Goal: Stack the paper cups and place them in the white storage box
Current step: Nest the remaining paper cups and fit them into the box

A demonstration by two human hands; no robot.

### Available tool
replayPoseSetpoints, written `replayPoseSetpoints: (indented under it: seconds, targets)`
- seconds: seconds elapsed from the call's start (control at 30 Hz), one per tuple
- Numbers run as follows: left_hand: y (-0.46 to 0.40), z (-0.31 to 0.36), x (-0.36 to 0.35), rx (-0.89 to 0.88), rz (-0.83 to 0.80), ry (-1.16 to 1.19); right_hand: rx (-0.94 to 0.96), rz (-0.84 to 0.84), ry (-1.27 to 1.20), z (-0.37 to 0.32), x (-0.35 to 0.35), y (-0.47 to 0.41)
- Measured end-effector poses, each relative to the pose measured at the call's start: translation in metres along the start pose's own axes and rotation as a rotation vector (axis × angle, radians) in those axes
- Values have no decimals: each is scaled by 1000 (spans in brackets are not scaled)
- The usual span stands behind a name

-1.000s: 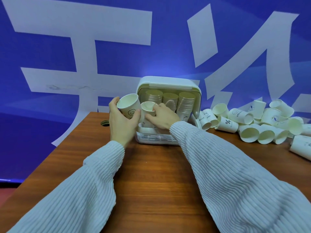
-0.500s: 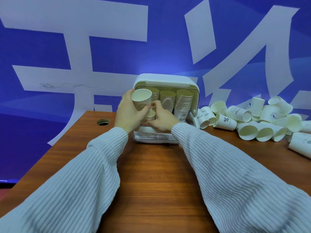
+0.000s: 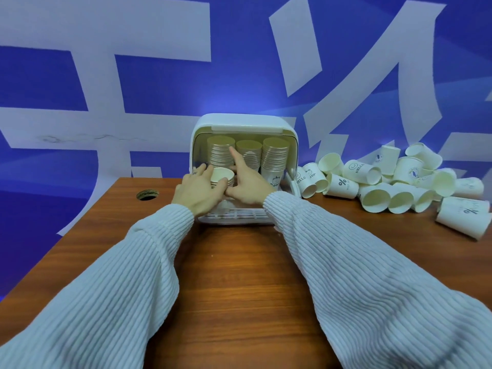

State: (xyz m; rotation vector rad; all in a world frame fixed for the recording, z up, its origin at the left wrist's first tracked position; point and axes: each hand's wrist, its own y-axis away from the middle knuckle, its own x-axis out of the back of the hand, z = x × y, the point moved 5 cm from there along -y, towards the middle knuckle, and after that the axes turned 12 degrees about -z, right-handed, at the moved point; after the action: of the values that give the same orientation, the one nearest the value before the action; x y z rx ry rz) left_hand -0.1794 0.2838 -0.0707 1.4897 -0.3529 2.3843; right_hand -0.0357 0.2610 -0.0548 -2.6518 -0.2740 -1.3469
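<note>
White storage box [image 3: 243, 123], cream printed cups [image 3: 359, 173], reddish-brown woodgrain table [image 3: 239, 275], blue-and-white wall [image 3: 159, 83].

Both my arms reach forward, left hand [image 3: 198, 191] palm-down with fingers curled round a short stack [image 3: 222, 177], right hand [image 3: 246, 186] just beside it, index finger straight and pointing up, thumb toward the left.

Blue wall [image 3: 165, 83] fills the bkgd, huge white characters [image 3: 114, 30] painted across it, soft glow at centre just above the desk line. Wooden table [image 3: 239, 275] up front, reddish-brown grain, w/ a round cable hole [image 3: 147, 194] near its left back corner.
</note>
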Motion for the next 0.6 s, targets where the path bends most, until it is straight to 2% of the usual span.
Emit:
replayPoseSetpoints:
  seconds: [0.1,0.17,0.23,0.3,0.43,0.6]
  targets:
    - [2,3,0,33,-2,-137,20,84,16,0,11,22]
    - [10,14,6,25,167,-149,2,153,28,7,23,39]
    - [23,36,9,-61,380,-100,-19,229,56,18,38,59]
    - [31,68,3,-194,457,-40,-47,282,67,30,51,79]
    - [34,143,-30,-406,338,42,-135,347,62,62,77,123]
    - [35,225,-85,-557,187,202,-216,430,25,115,103,195]
